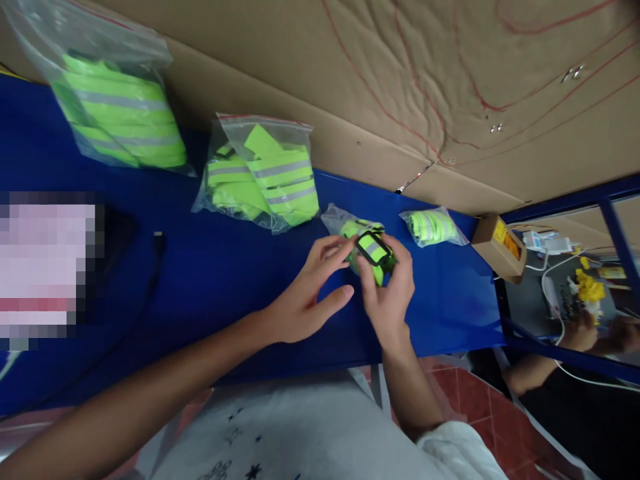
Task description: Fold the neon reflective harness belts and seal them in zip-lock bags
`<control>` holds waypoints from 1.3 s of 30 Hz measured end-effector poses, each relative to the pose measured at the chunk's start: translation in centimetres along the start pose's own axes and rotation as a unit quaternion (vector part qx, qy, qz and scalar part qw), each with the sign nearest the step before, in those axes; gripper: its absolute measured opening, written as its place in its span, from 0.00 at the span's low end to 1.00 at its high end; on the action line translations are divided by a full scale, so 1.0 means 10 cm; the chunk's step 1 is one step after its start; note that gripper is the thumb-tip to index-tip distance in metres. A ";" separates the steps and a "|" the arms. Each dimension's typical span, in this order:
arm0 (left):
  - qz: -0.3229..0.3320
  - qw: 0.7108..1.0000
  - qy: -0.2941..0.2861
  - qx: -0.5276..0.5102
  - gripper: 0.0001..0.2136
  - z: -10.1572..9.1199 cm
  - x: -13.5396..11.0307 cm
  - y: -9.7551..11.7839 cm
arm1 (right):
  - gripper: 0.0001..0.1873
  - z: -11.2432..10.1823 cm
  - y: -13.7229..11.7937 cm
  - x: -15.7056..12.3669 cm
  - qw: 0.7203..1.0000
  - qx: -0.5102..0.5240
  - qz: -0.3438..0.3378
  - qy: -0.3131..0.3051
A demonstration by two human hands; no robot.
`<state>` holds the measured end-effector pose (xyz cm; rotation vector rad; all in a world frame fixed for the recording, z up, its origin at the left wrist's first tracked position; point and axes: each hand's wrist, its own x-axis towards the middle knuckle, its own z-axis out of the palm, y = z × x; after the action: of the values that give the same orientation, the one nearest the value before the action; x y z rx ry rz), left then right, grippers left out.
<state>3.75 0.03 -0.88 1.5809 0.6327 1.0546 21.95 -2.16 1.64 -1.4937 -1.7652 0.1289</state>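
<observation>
A small rolled neon-yellow reflective band (374,251) with a grey stripe and black edge sits above the blue table (210,267). My right hand (389,293) grips it from below and the right. My left hand (305,293) touches its left side with the fingertips, thumb spread. Just behind the band lies a small clear bag (345,225) holding more neon-yellow material.
Clear bags of neon-yellow reflective bands lie on the table: a large one (115,110) far left, a medium one (265,177) in the middle, a small one (433,227) to the right. A cardboard box (499,248) sits at the right edge. Another person's hand (583,333) is at right.
</observation>
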 end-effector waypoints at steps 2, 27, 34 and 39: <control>0.056 0.982 0.003 0.182 0.34 -0.03 0.02 0.00 | 0.24 -0.02 0.05 -0.02 0.998 0.042 0.049 0.010; -0.092 0.957 -0.080 0.265 0.32 -0.16 0.14 0.01 | 0.04 -0.11 -0.03 0.12 0.988 0.074 -0.084 -0.108; -0.134 0.958 -0.182 0.175 0.33 -0.39 0.24 -0.01 | 0.19 -0.04 0.18 0.07 0.977 0.050 -0.172 -0.116; -0.146 0.956 -0.169 0.188 0.26 -0.37 0.25 -0.02 | 0.16 -0.10 0.19 0.06 0.974 0.085 -0.147 -0.148</control>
<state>1.67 3.93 -0.19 1.8706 0.8307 0.4432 24.07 -1.45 1.57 -1.1208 -2.1337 0.3568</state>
